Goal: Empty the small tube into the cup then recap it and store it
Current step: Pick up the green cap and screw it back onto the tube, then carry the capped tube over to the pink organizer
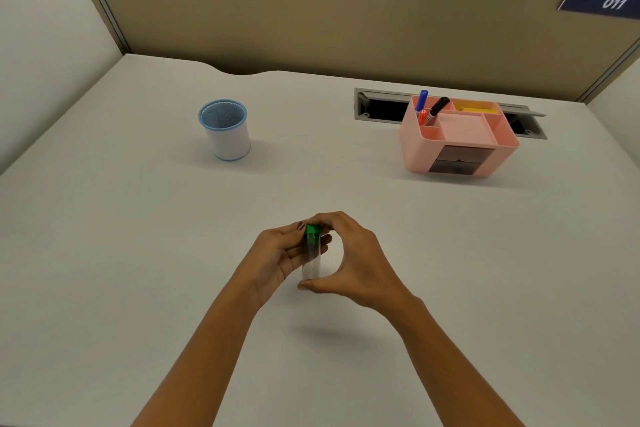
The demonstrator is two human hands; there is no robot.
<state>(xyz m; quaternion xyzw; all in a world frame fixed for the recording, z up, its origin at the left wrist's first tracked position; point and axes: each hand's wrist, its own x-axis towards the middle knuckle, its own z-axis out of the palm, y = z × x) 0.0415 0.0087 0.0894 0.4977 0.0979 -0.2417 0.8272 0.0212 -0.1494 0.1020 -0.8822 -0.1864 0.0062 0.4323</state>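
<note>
A small clear tube (pixel 310 258) with a green cap (pixel 312 229) is held upright above the desk's near middle. My left hand (pixel 282 253) wraps the tube's body from the left. My right hand (pixel 349 258) arches over it, fingertips on the green cap and thumb under the tube's bottom end. The cap sits on the tube. A blue-rimmed mesh cup (pixel 227 130) stands at the far left of the desk, well away from both hands. A pink desk organizer (pixel 457 139) stands at the far right.
The organizer holds a blue pen (pixel 422 99), a black marker (pixel 439 107), a red pen and yellow items, with two dark drawers in front. A cable slot (pixel 381 107) lies behind it. Partition walls close off the back and left of the white desk (pixel 138 253).
</note>
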